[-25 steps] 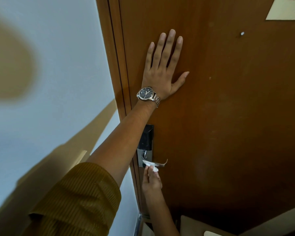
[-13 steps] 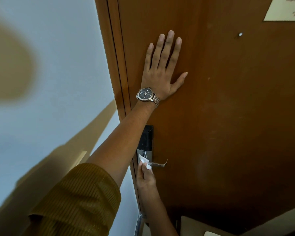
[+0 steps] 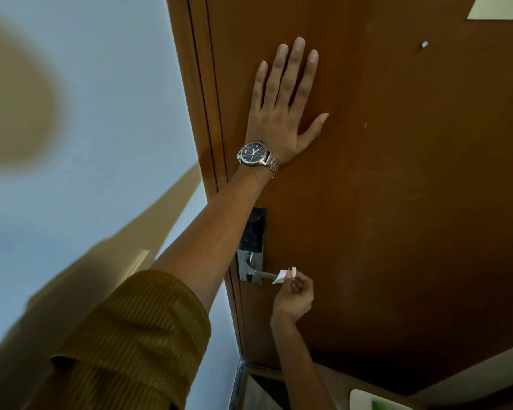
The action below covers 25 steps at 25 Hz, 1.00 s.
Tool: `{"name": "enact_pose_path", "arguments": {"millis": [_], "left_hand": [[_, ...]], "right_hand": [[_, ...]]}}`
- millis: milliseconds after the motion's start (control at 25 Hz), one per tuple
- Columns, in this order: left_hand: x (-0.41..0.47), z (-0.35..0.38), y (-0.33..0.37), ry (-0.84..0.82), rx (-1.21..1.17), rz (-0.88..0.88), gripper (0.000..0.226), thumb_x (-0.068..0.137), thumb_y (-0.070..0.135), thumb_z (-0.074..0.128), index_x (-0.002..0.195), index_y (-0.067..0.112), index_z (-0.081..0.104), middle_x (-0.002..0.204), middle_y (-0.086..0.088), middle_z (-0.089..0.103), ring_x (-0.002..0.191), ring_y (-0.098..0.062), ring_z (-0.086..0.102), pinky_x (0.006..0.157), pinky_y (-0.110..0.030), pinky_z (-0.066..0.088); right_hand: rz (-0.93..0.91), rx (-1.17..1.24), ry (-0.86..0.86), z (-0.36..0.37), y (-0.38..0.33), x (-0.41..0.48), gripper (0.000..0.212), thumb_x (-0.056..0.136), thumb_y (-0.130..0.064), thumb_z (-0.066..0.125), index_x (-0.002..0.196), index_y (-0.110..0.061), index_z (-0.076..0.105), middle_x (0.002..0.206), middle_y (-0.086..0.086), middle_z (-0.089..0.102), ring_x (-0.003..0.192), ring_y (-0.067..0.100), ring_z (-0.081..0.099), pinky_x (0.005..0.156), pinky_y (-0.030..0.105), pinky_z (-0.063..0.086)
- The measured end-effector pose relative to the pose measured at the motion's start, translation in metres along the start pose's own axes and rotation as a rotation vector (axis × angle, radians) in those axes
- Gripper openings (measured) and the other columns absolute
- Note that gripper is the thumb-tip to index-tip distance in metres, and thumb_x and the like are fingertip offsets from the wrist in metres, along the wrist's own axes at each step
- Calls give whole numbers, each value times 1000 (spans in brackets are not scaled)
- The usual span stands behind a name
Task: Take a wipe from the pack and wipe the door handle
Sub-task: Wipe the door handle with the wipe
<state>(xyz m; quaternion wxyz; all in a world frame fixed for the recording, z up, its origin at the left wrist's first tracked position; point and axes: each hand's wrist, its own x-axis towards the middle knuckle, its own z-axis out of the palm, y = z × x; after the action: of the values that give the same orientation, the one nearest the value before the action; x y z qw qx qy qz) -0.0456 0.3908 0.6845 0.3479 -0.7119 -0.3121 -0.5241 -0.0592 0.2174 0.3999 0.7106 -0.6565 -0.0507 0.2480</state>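
Note:
A brown wooden door [image 3: 397,187] fills the right of the view. My left hand [image 3: 282,113] lies flat against it with fingers spread, a wristwatch on the wrist. Below, a metal lock plate with a black top carries a silver lever handle [image 3: 259,273]. My right hand [image 3: 293,294] pinches a small white wipe [image 3: 283,275] around the outer tip of the lever. The pack of wipes is not clearly in view.
The door frame [image 3: 202,113] runs down the left of the door, beside a pale wall [image 3: 101,143]. A paper notice [image 3: 501,7] is stuck at the door's top right. A white and green object [image 3: 376,402] shows at the bottom edge.
My right hand slid the wipe from the base of the lever by the lock plate out to its tip. My left hand stayed flat on the door.

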Motion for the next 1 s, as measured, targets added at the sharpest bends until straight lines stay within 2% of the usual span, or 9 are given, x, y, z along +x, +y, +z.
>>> {"name": "enact_pose_path", "arguments": {"millis": [80,240,360,480,640,720,840,920,1000], "left_hand": [[0,-3,1,-4,-45,51,77,100,65,39,154,10,40,159,-20,40,150,-37,31,127,-54,18],[-2,-1,-2,-10,-73,4,77,101,65,38,155,11,37,159,-20,40,150,-37,31,127,-53,16],[-1,-4,0,-12,-68,25,77,101,66,37,155,12,35,160,-20,39,150,-37,29,128,-51,11],[-1,-1,-1,1,-54,37,77,101,66,37,156,12,32,160,-20,39,150,-36,29,128,-49,8],[-3,1,-1,-11,-71,13,78,100,66,36,156,13,31,160,-19,38,150,-36,29,128,-51,11],[-3,0,-1,-12,-52,23,78,100,67,36,156,13,31,160,-19,38,151,-36,28,128,-52,13],[-3,-1,-2,-26,-37,16,78,101,66,36,157,12,31,161,-19,36,151,-36,28,127,-53,14],[-3,-2,0,-32,-33,4,79,101,66,36,158,12,30,162,-19,35,152,-36,27,127,-53,15],[-4,-4,0,-52,-25,1,79,101,66,36,158,12,28,163,-19,34,152,-36,26,127,-53,15]], "right_hand": [[-210,-248,-123,10,3,-5,19,94,-7,63,112,-10,67,114,10,67,105,22,65,75,18,51],[-942,-907,-339,4,9,-2,31,79,-4,77,108,-13,72,106,7,71,97,20,64,77,26,55],[-1162,-1202,-502,32,9,-14,42,63,-6,86,102,-12,74,101,11,73,92,24,67,75,36,58],[-1293,-1305,-578,48,4,-13,30,68,-6,79,96,-8,72,102,16,69,94,32,65,83,46,54],[-1522,-1423,-706,42,4,-4,38,66,-9,83,101,-5,71,109,19,65,101,36,63,90,50,53],[-1550,-1452,-754,20,7,11,45,65,-13,86,107,-8,70,117,17,62,109,34,60,94,50,51],[-1383,-1288,-657,-17,2,37,55,65,-14,87,116,-17,65,118,9,66,109,26,62,87,38,55],[-1218,-1086,-518,-31,2,43,41,77,-5,78,115,-19,68,119,5,67,110,22,60,84,33,53],[-922,-750,-398,-33,7,39,23,90,-5,67,111,-15,70,116,5,67,107,20,61,81,32,53]]}}
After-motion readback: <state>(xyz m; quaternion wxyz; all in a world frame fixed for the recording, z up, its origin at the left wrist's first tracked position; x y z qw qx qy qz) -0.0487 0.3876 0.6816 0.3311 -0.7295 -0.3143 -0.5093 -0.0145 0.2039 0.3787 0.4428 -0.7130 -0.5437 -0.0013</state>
